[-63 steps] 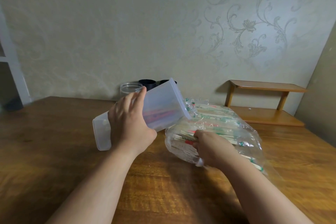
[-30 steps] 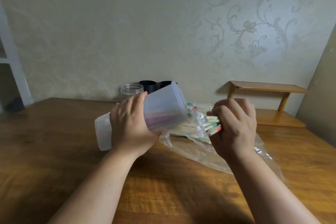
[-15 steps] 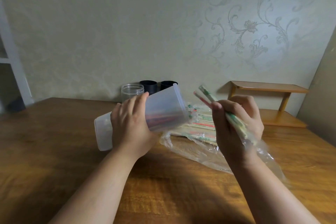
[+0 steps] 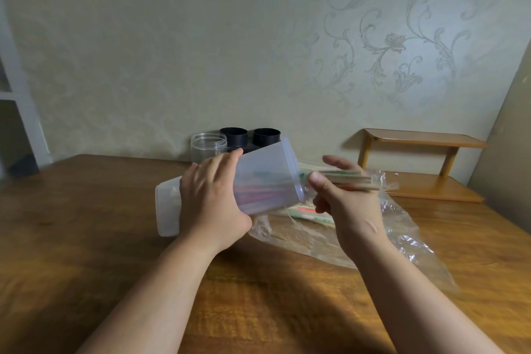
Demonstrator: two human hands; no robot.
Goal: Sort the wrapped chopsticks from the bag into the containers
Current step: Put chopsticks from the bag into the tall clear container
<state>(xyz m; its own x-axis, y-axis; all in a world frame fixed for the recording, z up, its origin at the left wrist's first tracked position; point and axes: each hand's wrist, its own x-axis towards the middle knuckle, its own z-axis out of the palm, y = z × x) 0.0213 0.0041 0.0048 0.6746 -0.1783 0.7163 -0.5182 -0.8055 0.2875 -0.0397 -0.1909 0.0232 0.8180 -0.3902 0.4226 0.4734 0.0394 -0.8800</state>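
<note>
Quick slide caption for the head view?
Left hand holds the tilted translucent container; right hand holds wrapped chopsticks at its mouth.

The container (image 4: 267, 178), tilted over the table (image 4: 86, 224) in the left hand (image 4: 212, 201), opens rightward onto wrapped chopsticks (image 4: 344, 179) in the right hand (image 4: 347, 204). The bag (image 4: 402, 236) lies under and right of them. Behind stand a jar (image 4: 209, 146) and two cups (image 4: 234, 136); a shelf (image 4: 422, 141) sits far right.

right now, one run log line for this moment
left hand: grips tilted container | right hand: pinches wrapped chopsticks at container mouth | bag: on table, more chopsticks inside
</note>
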